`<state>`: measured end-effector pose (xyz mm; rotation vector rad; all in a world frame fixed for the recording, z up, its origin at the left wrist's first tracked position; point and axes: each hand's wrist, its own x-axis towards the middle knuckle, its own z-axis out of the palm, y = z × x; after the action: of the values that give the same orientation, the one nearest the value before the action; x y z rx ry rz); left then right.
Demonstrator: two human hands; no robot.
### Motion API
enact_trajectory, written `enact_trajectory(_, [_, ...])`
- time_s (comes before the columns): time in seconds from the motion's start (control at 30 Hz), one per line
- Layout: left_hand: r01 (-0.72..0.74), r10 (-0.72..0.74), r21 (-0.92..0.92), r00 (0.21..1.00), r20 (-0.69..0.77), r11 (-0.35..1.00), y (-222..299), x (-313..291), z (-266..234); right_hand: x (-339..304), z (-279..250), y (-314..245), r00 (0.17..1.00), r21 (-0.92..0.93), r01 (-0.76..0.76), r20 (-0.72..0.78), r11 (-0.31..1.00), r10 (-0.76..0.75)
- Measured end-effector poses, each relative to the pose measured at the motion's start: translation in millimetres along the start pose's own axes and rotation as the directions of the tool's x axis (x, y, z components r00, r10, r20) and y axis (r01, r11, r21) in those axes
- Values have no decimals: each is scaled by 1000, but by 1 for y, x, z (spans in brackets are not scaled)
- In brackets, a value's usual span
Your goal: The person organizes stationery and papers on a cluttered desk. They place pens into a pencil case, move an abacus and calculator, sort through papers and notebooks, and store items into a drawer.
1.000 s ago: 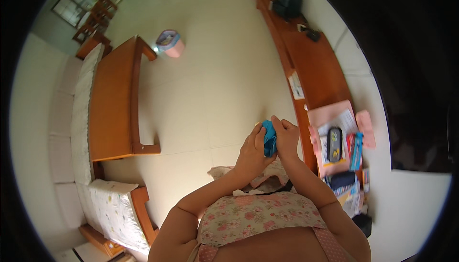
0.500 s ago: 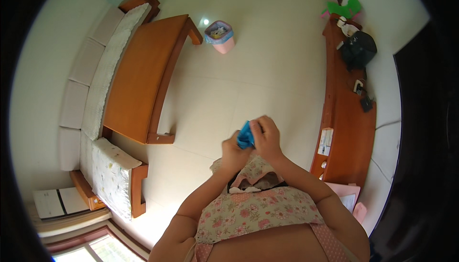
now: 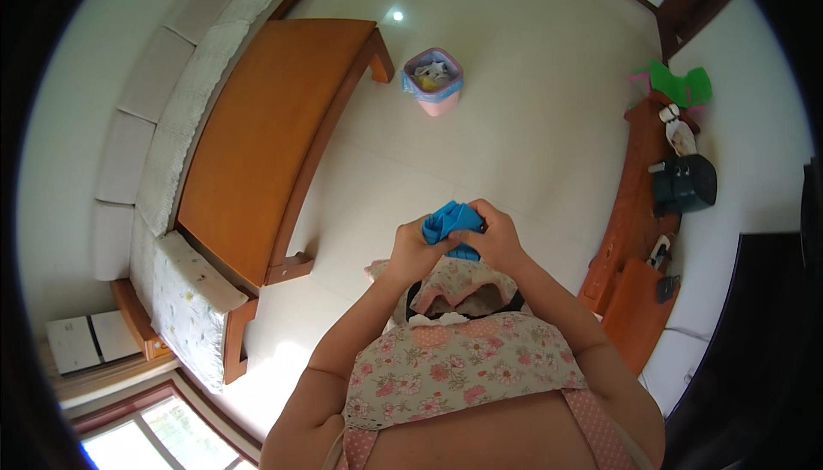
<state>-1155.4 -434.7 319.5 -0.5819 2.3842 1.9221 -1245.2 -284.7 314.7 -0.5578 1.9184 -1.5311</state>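
Note:
In front of my body, my left hand and my right hand both grip a blue bundle of thin, creased sheet, from its two sides. It looks like plastic film or cloth; I cannot tell which. My right thumb lies across its front, and part of the sheet hangs below the fingers. My palms hide some of it. Below my hands is the floral apron I am wearing. On the floor ahead stands a pink waste bin with a blue liner and crumpled waste inside, apart from my hands.
On the left, a long wooden table stands before a cushioned sofa. A low wooden cabinet runs along the right wall, with a dark rounded appliance on it. A green chair is at the cabinet's far end.
The blue bundle is spread wider, and my hands are further apart on it. The view has turned, so the bin and cabinet appear further right and lower.

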Motion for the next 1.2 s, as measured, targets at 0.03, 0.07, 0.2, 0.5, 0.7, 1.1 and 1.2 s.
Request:
enact_trajectory(0.03, [27, -27, 61, 1000, -9, 998, 1, 18, -9, 24, -1, 1, 1000, 9, 0, -4, 1000, 0])
enact_trajectory(0.07, [8, -5, 56, 999, -46, 998, 0, 33, -18, 49, -2, 3, 1000, 11, -12, -5, 1000, 12])
enact_trajectory(0.2, [18, -19, -13, 990, -142, 1000, -24, 84, -53, 162, -6, 36, 986, 59, -64, -148, 996, 72])
enact_trajectory(0.5, [424, -561, -367, 622, -546, 828, -121, 60, -118, 468, -62, 162, 871, -368, -238, -491, 899, 29])
enact_trajectory(0.7, [423, -801, -680, 332, -498, 599, -110, 79, -121, 616, -75, 203, 814, -416, -477, -542, 774, 210])
enact_trajectory(1.1, [370, -756, -659, 295, -585, 655, -109, 82, -106, 614, -29, 234, 933, -674, -320, -348, 665, 97])
enact_trajectory(1.2, [362, -767, -682, 191, -613, 635, -116, 46, -88, 553, 27, 252, 967, -844, -197, -83, 499, 242])
